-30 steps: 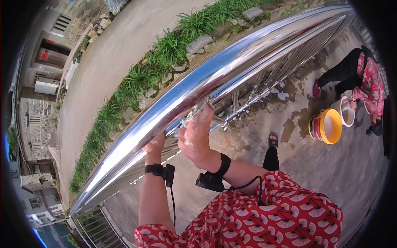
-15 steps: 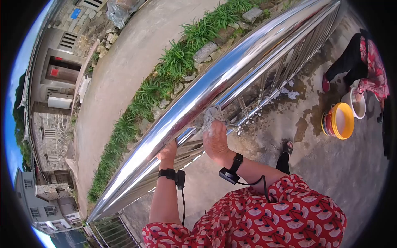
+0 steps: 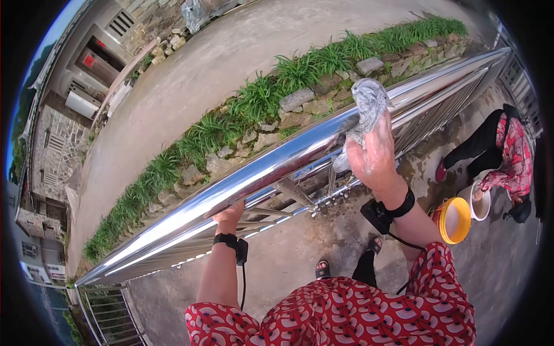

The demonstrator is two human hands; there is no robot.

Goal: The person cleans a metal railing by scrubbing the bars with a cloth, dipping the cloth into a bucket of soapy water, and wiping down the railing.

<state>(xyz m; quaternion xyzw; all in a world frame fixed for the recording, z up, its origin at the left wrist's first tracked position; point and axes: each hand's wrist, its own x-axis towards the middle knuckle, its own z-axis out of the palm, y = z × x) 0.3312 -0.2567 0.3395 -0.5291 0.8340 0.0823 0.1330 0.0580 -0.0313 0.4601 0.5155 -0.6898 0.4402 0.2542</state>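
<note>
A wet grey cloth (image 3: 370, 102) hangs bunched over the shiny steel handrail (image 3: 277, 154), and my right hand (image 3: 374, 154) is closed on it from the near side. Soapy wet skin shows on the back of this hand. Farther left and lower, my left hand (image 3: 229, 213) grips the same railing from below, its fingers mostly hidden by the thick top tube. Thinner rails and upright bars run beneath the tube. Each wrist carries a black strap with a small box and a cable.
A yellow bucket (image 3: 453, 221) and a white bucket (image 3: 480, 200) stand on the concrete to the right. Beside them another person (image 3: 508, 144) bends over, one hand at the white bucket. Green plants (image 3: 254, 104) and stones line the railing's far side. Stone houses rise at left.
My right hand has carried the cloth up and to the right, from the lower bars to over the top tube. My left hand still grips the railing. The view has turned.
</note>
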